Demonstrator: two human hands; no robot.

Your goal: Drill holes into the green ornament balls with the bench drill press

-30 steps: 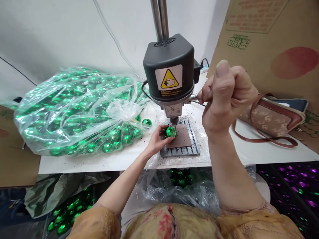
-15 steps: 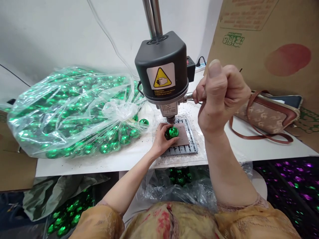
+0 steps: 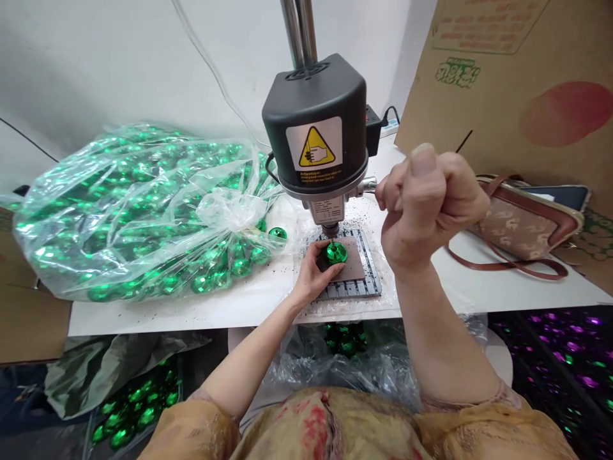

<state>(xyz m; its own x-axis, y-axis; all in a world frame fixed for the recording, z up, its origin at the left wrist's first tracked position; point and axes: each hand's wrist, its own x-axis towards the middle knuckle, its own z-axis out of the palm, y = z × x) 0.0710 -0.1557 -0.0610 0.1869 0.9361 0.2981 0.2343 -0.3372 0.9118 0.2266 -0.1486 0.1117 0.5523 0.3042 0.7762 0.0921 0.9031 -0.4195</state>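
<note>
My left hand [image 3: 316, 271] grips a shiny green faceted ball [image 3: 336, 253] between thumb and fingers. The ball rests on a brownish square pad [image 3: 355, 265] over the slotted metal base [image 3: 373, 281] of a bench drill press [image 3: 315, 128]. Directly above the ball is the drill's chuck [image 3: 330, 230], with the bit at the ball's top. My right hand [image 3: 431, 198] is closed in a fist around the drill's feed lever [image 3: 368, 185], whose grip end is hidden by the fingers.
A clear plastic bag [image 3: 138, 211] of green balls fills the table's left, with one loose green ball [image 3: 278, 234] beside it. A handbag [image 3: 527, 217] and a large cardboard box [image 3: 507, 83] stand right. Crates of green balls [image 3: 136, 409] and purple balls [image 3: 569, 338] sit below.
My right hand is slightly lower on the view and the feed lever has turned a little. My left hand still holds the ball under the chuck; the whole view has shifted slightly.
</note>
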